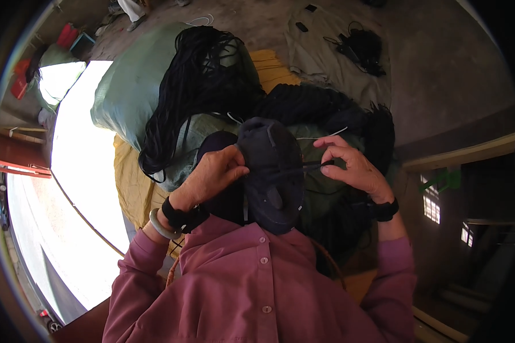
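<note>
Here, looking down from the head camera, we saw our own two forearms in rose-pink shirt sleeves rising from the lower edge toward a dark shoe upper point(272, 174) held at chest height in the middle of the view; it was navy or black, rounded like a shell, its open side turned partly toward us. Our left hand point(212, 174) was closed around the shoe upper's left edge, fingers curled over the rim and thumb pressed against it; a black strap and a pale green bangle point(161, 226) sat on that wrist. Our right hand point(352, 163) was pinched shut on a thin black cord point(303, 167) that ran from the fingertips leftward across the shoe upper; the cord looked taut; a black strap circled this wrist as well. A white thread point(326, 136) lay just above the right fingers; we could not tell whether it touched them.

Behind the hands, a large green woven sack point(131, 86) lay on a yellow cloth point(133, 183); a thick bundle of black cords point(197, 74) was draped over the sack, and more dark material was heaped beside it to the right. Farther off, a grey sheet point(320, 51) was spread on the concrete floor with a small tangle of black cords point(363, 48) on it; bright sunlight washed out the ground at the left.
</note>
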